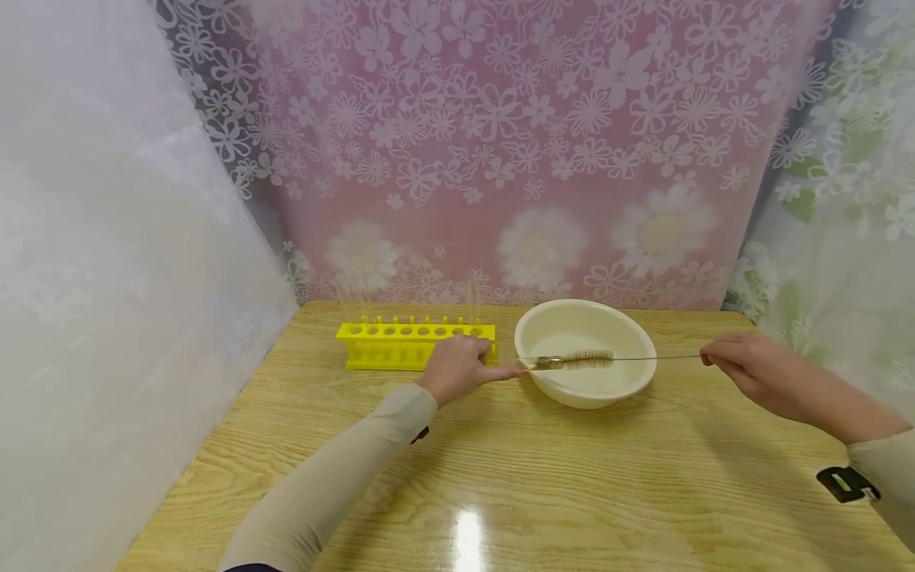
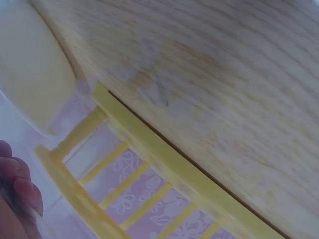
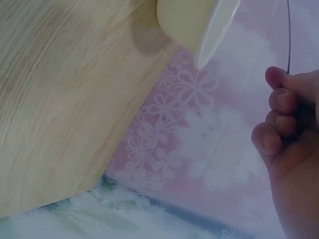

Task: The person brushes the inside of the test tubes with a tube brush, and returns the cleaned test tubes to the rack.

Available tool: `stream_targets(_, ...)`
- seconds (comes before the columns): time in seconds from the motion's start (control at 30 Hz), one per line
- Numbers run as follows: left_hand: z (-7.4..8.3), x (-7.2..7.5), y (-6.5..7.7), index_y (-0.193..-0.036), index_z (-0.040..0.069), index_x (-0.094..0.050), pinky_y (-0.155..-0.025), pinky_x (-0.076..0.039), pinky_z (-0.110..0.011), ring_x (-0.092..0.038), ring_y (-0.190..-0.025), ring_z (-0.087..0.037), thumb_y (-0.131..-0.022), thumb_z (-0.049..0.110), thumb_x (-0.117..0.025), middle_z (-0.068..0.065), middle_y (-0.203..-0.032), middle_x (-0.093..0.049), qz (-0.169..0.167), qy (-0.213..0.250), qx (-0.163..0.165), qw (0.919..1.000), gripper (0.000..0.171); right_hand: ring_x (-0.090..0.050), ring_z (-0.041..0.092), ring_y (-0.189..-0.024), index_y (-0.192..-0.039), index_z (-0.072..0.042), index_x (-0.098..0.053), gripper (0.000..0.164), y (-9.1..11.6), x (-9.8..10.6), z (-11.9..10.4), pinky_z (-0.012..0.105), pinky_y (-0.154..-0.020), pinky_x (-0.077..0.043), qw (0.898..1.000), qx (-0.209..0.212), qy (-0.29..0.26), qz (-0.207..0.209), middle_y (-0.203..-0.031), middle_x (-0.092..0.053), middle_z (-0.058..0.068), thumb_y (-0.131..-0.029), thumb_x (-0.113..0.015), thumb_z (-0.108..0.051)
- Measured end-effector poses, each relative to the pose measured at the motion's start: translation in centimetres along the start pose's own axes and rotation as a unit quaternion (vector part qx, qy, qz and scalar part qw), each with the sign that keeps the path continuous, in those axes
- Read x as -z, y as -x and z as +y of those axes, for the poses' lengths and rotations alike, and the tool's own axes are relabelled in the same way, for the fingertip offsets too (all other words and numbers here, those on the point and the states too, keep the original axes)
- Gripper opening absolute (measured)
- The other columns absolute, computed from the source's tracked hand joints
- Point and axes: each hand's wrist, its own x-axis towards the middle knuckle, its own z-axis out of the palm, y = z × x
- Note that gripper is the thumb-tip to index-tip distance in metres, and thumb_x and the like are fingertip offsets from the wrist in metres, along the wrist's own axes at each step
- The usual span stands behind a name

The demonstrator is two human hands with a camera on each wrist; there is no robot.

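Note:
Over the white basin (image 1: 565,385), my left hand (image 1: 461,370) grips a clear glass test tube (image 1: 538,364) that lies almost level, its mouth toward the right. The index finger stretches along the tube. Brown tip bristles of a test tube brush (image 1: 589,359) are inside the tube; the rest of its bristles show outside, above the basin. My right hand (image 1: 750,372) pinches the far end of the brush's thin wire handle (image 1: 668,357) between thumb and forefinger. In the right wrist view, the twisted wire (image 3: 288,45) rises from those fingertips, the other fingers curled.
Behind the left hand stands a yellow test tube rack (image 1: 389,338) with glass tubes (image 1: 350,294) at its left end and more at its right end. All sits on a wood-grain table (image 1: 515,477). Floral curtains (image 1: 500,159) hang behind and at the sides.

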Motion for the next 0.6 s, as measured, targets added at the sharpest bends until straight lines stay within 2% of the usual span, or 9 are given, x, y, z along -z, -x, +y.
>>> stream_targets(0.13, -0.3, 0.2, 0.2, -0.06, 0.021, -0.044, -0.042, -0.026, -0.023, -0.031, -0.043, -0.007, -0.082, 0.08, -0.059, 0.007, -0.05, -0.036, 0.007, -0.007, 0.0, 1.0, 0.064, -0.065, 0.011, -0.087, -0.105, -0.009, -0.073, 0.023, -0.3, -0.2, 0.1, 0.029, -0.07, -0.053, 1.0, -0.005, -0.015, 0.017, -0.096, -0.069, -0.01, -0.089, -0.067, 0.007)
stream_targets(0.27, -0.2, 0.6, 0.2, -0.059, 0.02, -0.043, -0.042, -0.026, -0.022, -0.03, -0.043, -0.008, -0.082, 0.078, -0.06, 0.007, -0.05, -0.036, 0.01, -0.011, 0.006, 0.9999, 0.064, -0.067, 0.011, -0.085, -0.103, -0.01, -0.074, 0.023, -1.0, -0.2, -0.6, 0.029, -0.068, -0.053, 0.999, 0.0, -0.027, 0.032, -0.095, -0.071, -0.011, -0.089, -0.068, 0.007)
stream_targets(0.4, 0.8, 0.5, 0.0, -0.059, 0.02, -0.043, -0.043, -0.026, -0.022, -0.031, -0.043, -0.007, -0.083, 0.073, -0.065, 0.007, -0.051, -0.034, -0.011, 0.004, 0.003, 0.9999, 0.062, -0.067, 0.012, -0.086, -0.105, -0.011, -0.074, 0.021, -2.5, -0.8, -2.9, 0.03, -0.067, -0.053, 0.997, -0.018, -0.069, -0.009, -0.096, -0.071, -0.009, -0.092, -0.067, 0.003)
stream_targets(0.5, 1.9, 0.3, -0.5, -0.061, 0.021, -0.048, -0.042, -0.029, -0.022, -0.037, -0.043, -0.006, -0.083, 0.073, -0.065, 0.009, -0.05, -0.04, -0.019, 0.013, -0.012, 0.9997, 0.059, -0.067, 0.015, -0.088, -0.109, -0.01, -0.072, 0.017, -4.1, -1.5, -5.0, 0.031, -0.069, -0.053, 0.991, -0.03, -0.12, -0.057, -0.1, -0.07, -0.006, -0.099, -0.061, -0.002)
stream_targets(0.6, 2.8, 0.1, -1.0, -0.065, 0.022, -0.056, -0.042, -0.034, -0.021, -0.044, -0.043, -0.004, -0.082, 0.075, -0.063, 0.011, -0.052, -0.049, -0.016, 0.018, -0.023, 0.9994, 0.057, -0.067, 0.018, -0.09, -0.109, -0.009, -0.071, 0.017, -5.9, -2.2, -6.7, 0.034, -0.072, -0.052, 0.983, -0.038, -0.158, -0.08, -0.101, -0.07, -0.002, -0.103, -0.056, -0.005)
